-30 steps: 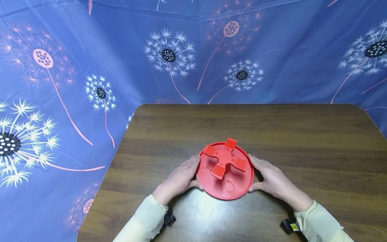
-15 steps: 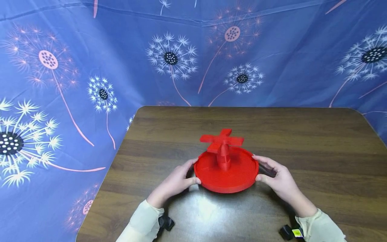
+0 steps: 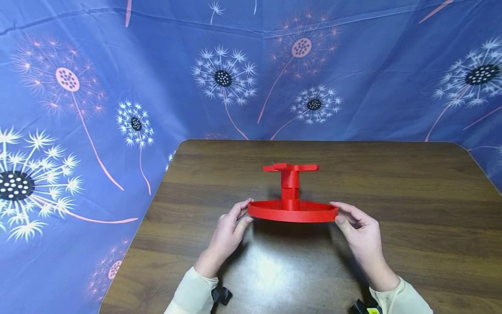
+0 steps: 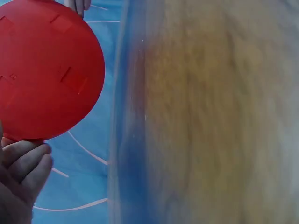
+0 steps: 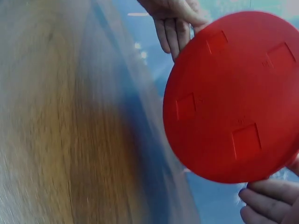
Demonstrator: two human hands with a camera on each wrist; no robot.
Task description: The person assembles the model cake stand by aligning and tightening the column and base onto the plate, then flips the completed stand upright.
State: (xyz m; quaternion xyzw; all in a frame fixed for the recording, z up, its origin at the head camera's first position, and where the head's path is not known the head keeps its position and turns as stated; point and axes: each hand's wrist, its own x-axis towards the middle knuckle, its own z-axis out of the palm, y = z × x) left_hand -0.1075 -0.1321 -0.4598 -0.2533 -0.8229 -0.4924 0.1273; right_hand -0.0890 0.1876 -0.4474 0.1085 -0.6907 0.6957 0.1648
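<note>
Both hands hold a red round plastic dish (image 3: 292, 214) by its rim, up off the table. A post (image 3: 290, 192) rises from its middle and carries a flat cross-shaped top (image 3: 291, 167). My left hand (image 3: 226, 235) pinches the left edge, thumb toward me and fingers behind; my right hand (image 3: 362, 235) pinches the right edge likewise. In the head view the dish appears almost edge-on with the post upright. Its underside (image 5: 210, 93) shows several square recesses with small marks in the right wrist view. The same underside (image 4: 46, 93) fills the upper left of the left wrist view.
A brown wood-grain table (image 3: 412, 196) lies below, with the dish's shadow on it. Blue cloth (image 3: 164, 65) with a dandelion print hangs behind and at the left. Black wrist devices (image 3: 222, 295) sit beneath the sleeves.
The dish, first seen from above with its cross top facing me, has been lifted and tipped until it shows nearly edge-on. Both hands have kept hold of its rim and turned with it.
</note>
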